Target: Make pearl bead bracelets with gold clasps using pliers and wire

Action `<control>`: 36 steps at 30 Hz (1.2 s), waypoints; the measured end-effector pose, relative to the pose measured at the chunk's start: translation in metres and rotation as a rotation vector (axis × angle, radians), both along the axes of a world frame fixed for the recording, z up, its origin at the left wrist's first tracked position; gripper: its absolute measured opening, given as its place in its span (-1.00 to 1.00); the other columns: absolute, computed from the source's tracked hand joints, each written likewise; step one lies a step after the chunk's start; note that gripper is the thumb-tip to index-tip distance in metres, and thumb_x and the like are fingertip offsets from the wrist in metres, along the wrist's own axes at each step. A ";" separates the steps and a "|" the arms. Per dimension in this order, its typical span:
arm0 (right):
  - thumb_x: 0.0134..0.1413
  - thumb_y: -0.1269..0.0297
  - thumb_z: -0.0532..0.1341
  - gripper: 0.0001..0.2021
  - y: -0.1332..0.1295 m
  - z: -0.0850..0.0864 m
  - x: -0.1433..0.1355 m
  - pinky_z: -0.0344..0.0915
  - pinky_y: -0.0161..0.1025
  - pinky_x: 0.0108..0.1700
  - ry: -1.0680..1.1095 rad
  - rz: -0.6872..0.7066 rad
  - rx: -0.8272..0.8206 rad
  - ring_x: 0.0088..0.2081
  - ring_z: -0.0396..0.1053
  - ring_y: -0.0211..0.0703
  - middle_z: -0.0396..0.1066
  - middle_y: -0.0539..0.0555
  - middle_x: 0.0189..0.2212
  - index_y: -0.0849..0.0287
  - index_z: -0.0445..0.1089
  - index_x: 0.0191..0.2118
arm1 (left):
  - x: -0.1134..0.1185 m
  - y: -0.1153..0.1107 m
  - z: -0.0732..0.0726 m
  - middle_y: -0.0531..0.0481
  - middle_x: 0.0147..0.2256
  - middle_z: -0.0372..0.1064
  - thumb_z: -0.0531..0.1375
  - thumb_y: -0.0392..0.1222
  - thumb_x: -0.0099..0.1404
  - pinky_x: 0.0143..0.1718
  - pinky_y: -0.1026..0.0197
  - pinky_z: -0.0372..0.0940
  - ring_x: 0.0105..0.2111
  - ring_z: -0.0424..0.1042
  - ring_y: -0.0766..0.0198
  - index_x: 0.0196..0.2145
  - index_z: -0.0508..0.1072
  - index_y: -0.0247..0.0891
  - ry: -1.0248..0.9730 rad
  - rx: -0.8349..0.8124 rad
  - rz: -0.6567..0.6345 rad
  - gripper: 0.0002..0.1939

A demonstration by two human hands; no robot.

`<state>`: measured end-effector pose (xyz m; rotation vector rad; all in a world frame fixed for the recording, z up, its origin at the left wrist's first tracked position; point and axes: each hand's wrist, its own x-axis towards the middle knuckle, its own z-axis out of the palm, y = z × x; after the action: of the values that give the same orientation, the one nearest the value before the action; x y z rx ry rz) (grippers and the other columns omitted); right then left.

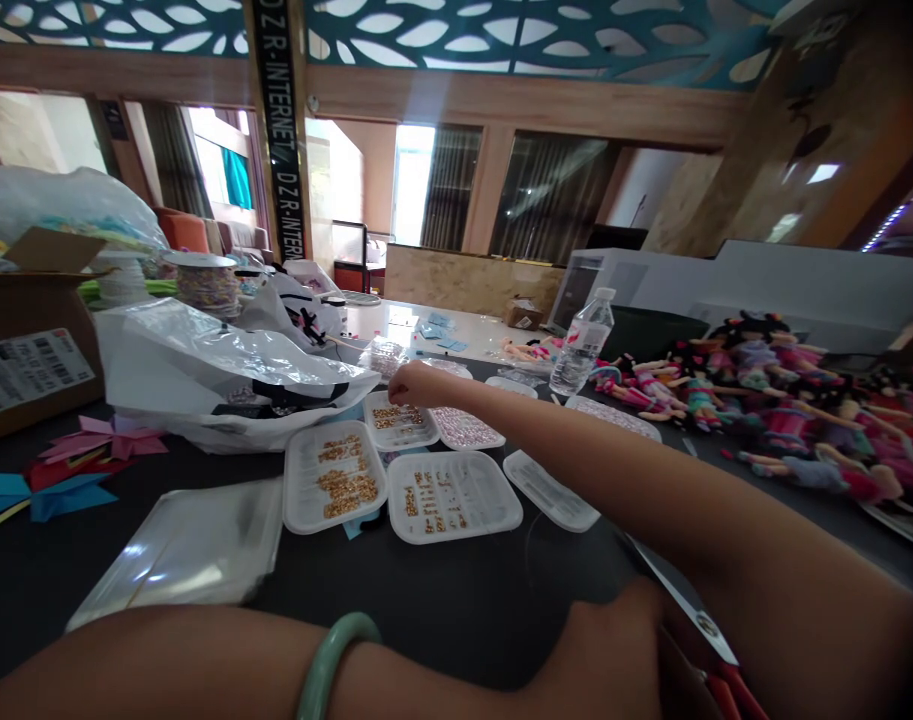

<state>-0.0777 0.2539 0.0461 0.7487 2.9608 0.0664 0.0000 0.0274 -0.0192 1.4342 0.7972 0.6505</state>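
At left on the bench [448, 590] lie clear plastic sleeves [193, 540], then a left tray [299, 495] of gold beads [347, 492]. The right hand [417, 384] is at the far tray, [374, 438] fingers curled down; whether they pinch a bead, I cannot tell. Rightward sits the near tray [495, 492]. At near right, the left hand [613, 640] is beside scissors [706, 626], fingers hidden.

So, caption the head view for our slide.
Right hand at a tray of golden pieces, left hand in the foreground.

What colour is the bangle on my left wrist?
The bangle is pale green; see the head view.
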 end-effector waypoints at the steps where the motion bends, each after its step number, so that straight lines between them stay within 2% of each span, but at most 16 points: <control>1: 0.20 0.23 0.17 -0.70 0.000 0.001 0.003 0.38 -0.03 -0.13 0.004 -0.008 0.000 -0.11 0.39 -0.07 0.35 0.13 -0.01 0.19 0.31 0.02 | 0.000 0.000 0.001 0.09 -0.47 0.34 0.32 -0.25 -0.11 -0.45 0.28 0.20 -0.48 0.35 0.29 -0.28 0.35 -0.26 -0.011 0.008 0.008 -0.62; 5: 0.19 0.23 0.18 -0.69 -0.001 0.011 0.024 0.39 -0.04 -0.14 0.007 -0.054 0.011 -0.12 0.39 -0.08 0.35 0.13 -0.01 0.19 0.32 0.02 | -0.001 -0.005 0.006 0.12 -0.52 0.27 0.26 -0.23 -0.08 -0.47 0.29 0.16 -0.52 0.26 0.36 -0.34 0.28 -0.26 -0.072 0.038 0.022 -0.69; 10: 0.19 0.23 0.18 -0.71 -0.016 0.037 0.074 0.38 -0.03 -0.14 0.011 -0.149 0.040 -0.12 0.40 -0.08 0.36 0.13 -0.03 0.20 0.32 0.01 | -0.005 -0.012 0.013 0.12 -0.50 0.24 0.18 -0.31 -0.02 -0.46 0.31 0.15 -0.51 0.23 0.38 -0.36 0.24 -0.25 -0.084 0.100 0.063 -0.78; 14: 0.20 0.22 0.17 -0.74 -0.047 0.063 0.128 0.38 -0.04 -0.14 0.030 -0.259 0.083 -0.15 0.41 -0.10 0.39 0.11 -0.08 0.21 0.34 -0.03 | -0.007 -0.015 0.016 0.11 -0.48 0.24 0.15 -0.33 0.06 -0.44 0.30 0.17 -0.49 0.23 0.38 -0.34 0.23 -0.25 -0.071 0.163 0.049 -0.82; 17: 0.19 0.21 0.18 -0.80 -0.080 0.072 0.168 0.38 -0.10 -0.19 0.042 -0.350 0.119 -0.24 0.42 -0.17 0.43 0.06 -0.21 0.23 0.39 -0.16 | -0.007 -0.016 0.018 0.11 -0.48 0.22 0.13 -0.35 0.09 -0.43 0.30 0.17 -0.48 0.22 0.39 -0.35 0.22 -0.25 -0.046 0.189 0.070 -0.84; 20: 0.09 0.28 0.24 -0.88 -0.117 0.065 0.203 0.30 -0.21 -0.31 0.079 -0.430 0.141 -0.41 0.36 -0.23 0.42 -0.02 -0.45 0.22 0.40 -0.39 | -0.006 -0.017 0.020 0.11 -0.47 0.23 0.13 -0.36 0.09 -0.42 0.29 0.18 -0.48 0.23 0.38 -0.35 0.22 -0.25 -0.024 0.197 0.051 -0.84; 23: -0.05 0.35 0.26 -0.90 -0.150 0.050 0.231 0.14 -0.26 -0.44 0.146 -0.520 0.134 -0.49 0.33 -0.20 0.42 0.01 -0.55 0.13 0.38 -0.52 | -0.006 -0.017 0.021 0.08 -0.43 0.25 0.13 -0.36 0.10 -0.41 0.28 0.20 -0.46 0.23 0.38 -0.35 0.21 -0.25 -0.010 0.201 0.042 -0.84; 28: 0.02 0.28 0.18 -0.86 -0.194 0.027 0.262 0.14 -0.24 -0.43 0.274 -0.638 0.063 -0.49 0.35 -0.16 0.45 0.04 -0.55 0.04 0.35 -0.52 | -0.008 -0.016 0.022 0.05 -0.40 0.29 0.13 -0.34 0.12 -0.39 0.27 0.20 -0.43 0.25 0.36 -0.34 0.23 -0.26 0.005 0.248 0.060 -0.86; 30: 0.08 0.24 0.12 -0.86 -0.207 0.021 0.268 0.16 -0.23 -0.43 0.339 -0.700 0.062 -0.51 0.34 -0.15 0.47 0.05 -0.52 0.01 0.36 -0.46 | -0.008 -0.016 0.023 0.05 -0.39 0.29 0.13 -0.33 0.12 -0.39 0.27 0.20 -0.42 0.25 0.35 -0.34 0.24 -0.27 0.022 0.261 0.076 -0.87; 36: 0.07 0.21 0.10 -0.87 -0.226 0.005 0.270 0.18 -0.19 -0.43 0.452 -0.789 0.022 -0.50 0.37 -0.10 0.49 0.05 -0.50 -0.03 0.36 -0.43 | -0.008 -0.016 0.026 0.05 -0.39 0.31 0.12 -0.33 0.14 -0.38 0.28 0.21 -0.40 0.29 0.34 -0.34 0.25 -0.26 0.074 0.299 0.110 -0.89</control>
<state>0.1920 0.0284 0.0507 2.0948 2.7710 -0.1413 -0.0078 0.0109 0.0065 1.7014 0.8679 0.8318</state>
